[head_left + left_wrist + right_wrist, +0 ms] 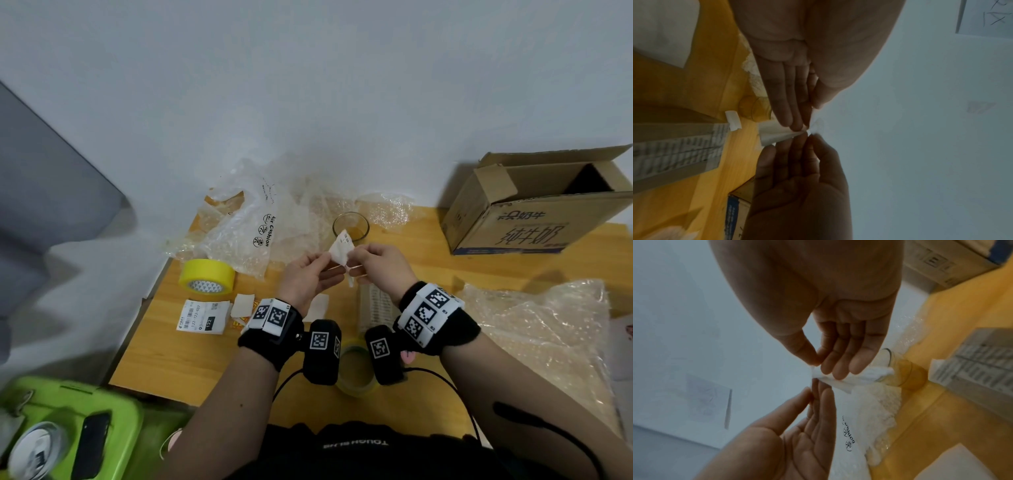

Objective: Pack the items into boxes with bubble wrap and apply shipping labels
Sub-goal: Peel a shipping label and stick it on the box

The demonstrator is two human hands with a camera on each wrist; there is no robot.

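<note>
Head view: glass jar (350, 226) behind pinched label (340, 251) (partly hidden).

A green bin (113, 404) holds a black phone (90, 445) and a can (32, 452).

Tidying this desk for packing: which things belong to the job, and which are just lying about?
Job: label pinched by left hand and right hand; glass jar; bubble wrap; cardboard box; yellow tape.
Lying about: green bin; phone.
</note>
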